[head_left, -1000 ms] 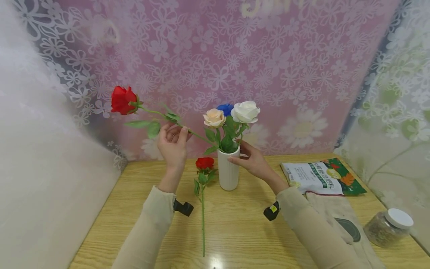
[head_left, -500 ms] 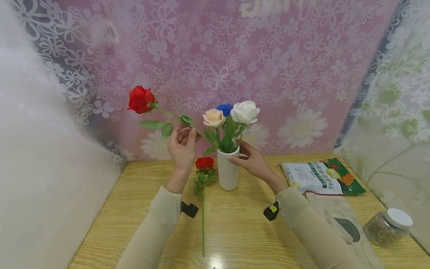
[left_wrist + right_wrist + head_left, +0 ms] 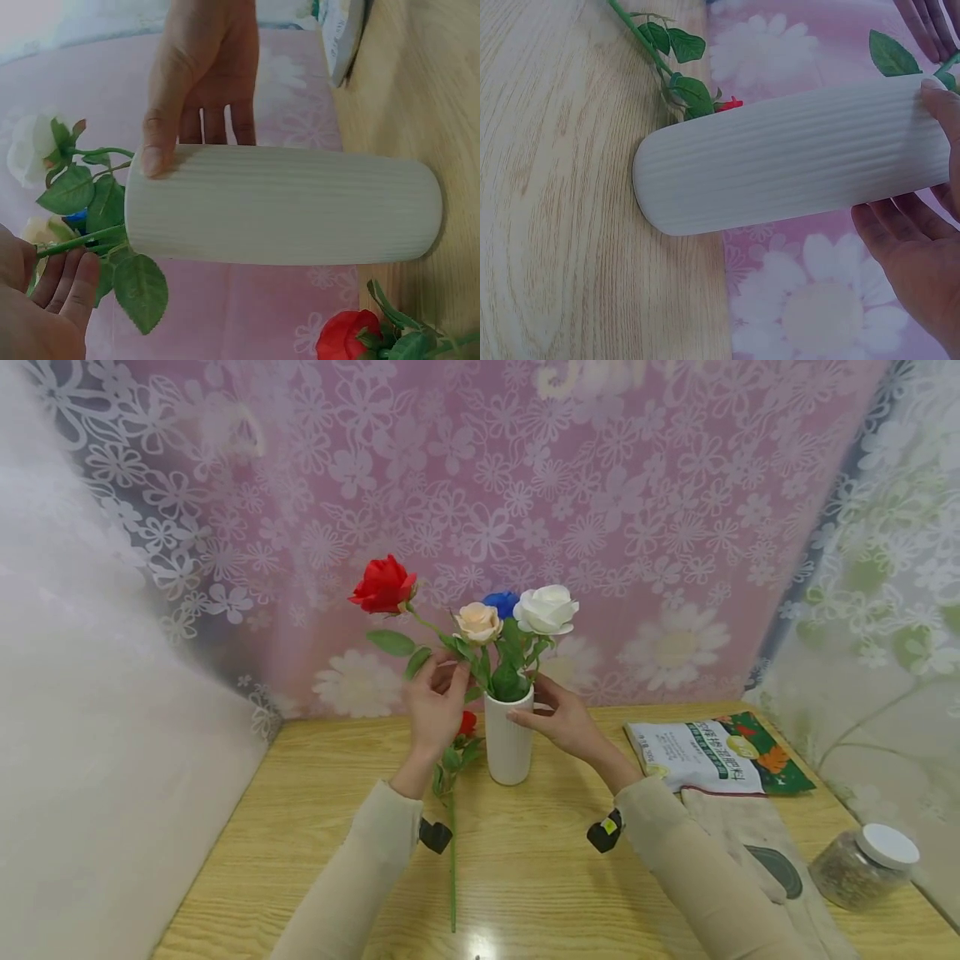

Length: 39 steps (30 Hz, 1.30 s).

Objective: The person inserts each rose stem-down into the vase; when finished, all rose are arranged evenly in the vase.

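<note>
A white ribbed vase (image 3: 508, 743) stands upright on the table, holding a peach rose (image 3: 478, 622), a blue rose (image 3: 501, 603) and a white rose (image 3: 546, 609). With thumb and fingers, my right hand (image 3: 562, 714) grips the vase near its rim. My left hand (image 3: 437, 706), left of the rim, pinches the stem of a red rose (image 3: 383, 585) that leans to the left. In the left wrist view, that green stem (image 3: 75, 244) runs from the left fingers to the vase mouth. A second red rose (image 3: 345, 335) lies on the table, partly behind my left hand in the head view.
At the right lie a white and green printed bag (image 3: 720, 753) and a beige cloth (image 3: 738, 827) with a dark patch. Beside them stands a clear jar (image 3: 862, 868) with a white lid. A pink floral backdrop (image 3: 480, 485) rises behind the wooden table (image 3: 300, 843).
My left hand has moved right and down toward the vase with the red rose, whose bloom now stands closer to the peach one. The right hand and the vase have stayed put.
</note>
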Each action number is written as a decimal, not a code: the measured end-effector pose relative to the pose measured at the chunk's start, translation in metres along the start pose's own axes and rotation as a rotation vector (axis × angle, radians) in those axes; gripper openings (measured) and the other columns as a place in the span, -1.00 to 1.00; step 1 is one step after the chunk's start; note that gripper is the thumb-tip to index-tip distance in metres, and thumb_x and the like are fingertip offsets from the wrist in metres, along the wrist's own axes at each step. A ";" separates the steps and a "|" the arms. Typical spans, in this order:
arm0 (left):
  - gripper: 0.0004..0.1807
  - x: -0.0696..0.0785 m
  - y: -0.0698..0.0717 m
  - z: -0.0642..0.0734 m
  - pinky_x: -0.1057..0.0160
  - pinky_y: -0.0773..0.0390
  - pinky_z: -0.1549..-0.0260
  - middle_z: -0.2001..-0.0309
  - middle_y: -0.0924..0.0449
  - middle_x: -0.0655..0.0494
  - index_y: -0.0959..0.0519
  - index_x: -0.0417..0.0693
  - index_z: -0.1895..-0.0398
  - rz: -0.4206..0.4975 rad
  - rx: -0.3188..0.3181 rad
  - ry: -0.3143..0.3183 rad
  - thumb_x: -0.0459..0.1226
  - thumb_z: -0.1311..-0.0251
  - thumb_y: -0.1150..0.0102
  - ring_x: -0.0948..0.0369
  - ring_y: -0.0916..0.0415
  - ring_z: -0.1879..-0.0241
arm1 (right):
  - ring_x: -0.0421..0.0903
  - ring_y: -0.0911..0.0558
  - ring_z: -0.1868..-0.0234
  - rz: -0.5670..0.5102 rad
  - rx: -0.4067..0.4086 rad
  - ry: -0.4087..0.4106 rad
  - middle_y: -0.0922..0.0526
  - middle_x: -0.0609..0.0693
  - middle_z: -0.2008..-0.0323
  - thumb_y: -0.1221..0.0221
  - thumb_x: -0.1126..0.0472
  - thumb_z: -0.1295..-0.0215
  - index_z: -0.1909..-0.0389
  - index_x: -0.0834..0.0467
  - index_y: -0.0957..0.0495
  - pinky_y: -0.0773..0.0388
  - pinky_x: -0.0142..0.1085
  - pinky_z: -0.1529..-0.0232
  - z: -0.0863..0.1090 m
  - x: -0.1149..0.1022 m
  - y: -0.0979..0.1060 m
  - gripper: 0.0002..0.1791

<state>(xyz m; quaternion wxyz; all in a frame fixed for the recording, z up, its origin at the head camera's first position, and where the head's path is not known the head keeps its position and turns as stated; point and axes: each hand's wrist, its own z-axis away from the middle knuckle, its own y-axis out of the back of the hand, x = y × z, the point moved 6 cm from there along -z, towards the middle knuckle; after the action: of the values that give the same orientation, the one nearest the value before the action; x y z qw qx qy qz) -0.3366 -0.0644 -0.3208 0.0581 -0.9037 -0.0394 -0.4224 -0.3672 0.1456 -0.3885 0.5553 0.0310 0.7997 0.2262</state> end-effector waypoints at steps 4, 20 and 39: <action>-0.81 -0.003 -0.005 0.003 -0.02 -0.82 0.17 0.20 -0.76 -0.37 -0.67 -0.38 0.01 -0.070 -0.026 0.001 -0.39 -0.46 -0.24 -0.24 -0.75 0.24 | 0.14 -0.51 -0.46 -0.003 0.003 -0.001 -0.45 0.11 -0.50 -0.40 -0.03 -0.40 -0.66 -0.07 -0.18 -0.52 0.14 -0.43 0.000 -0.001 0.000 -0.10; -0.81 -0.013 -0.009 0.006 0.39 -0.51 0.46 0.46 -0.72 -0.17 -0.81 -0.32 0.16 -0.363 -0.085 -0.008 -0.36 -0.34 -0.30 0.15 -0.56 0.48 | 0.13 -0.52 -0.44 -0.011 0.002 -0.005 -0.49 0.12 -0.46 -0.39 -0.01 -0.42 -0.66 -0.08 -0.17 -0.51 0.14 -0.43 0.001 -0.001 -0.001 -0.11; -0.68 -0.031 -0.008 0.011 0.40 -0.59 0.46 0.32 -0.81 -0.18 -0.77 -0.23 -0.06 -0.316 -0.139 0.108 -0.17 -0.46 -0.31 0.17 -0.64 0.44 | 0.17 -0.50 -0.46 -0.001 0.010 0.001 -0.46 0.13 -0.49 -0.39 -0.02 -0.41 -0.67 -0.07 -0.15 -0.51 0.14 -0.44 0.001 -0.001 -0.001 -0.08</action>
<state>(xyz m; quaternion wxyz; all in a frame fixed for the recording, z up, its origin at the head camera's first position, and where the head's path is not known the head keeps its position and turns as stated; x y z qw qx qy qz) -0.3491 -0.0555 -0.3508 -0.0696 -0.8641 -0.1482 -0.4759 -0.3652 0.1448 -0.3879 0.5547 0.0333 0.8012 0.2222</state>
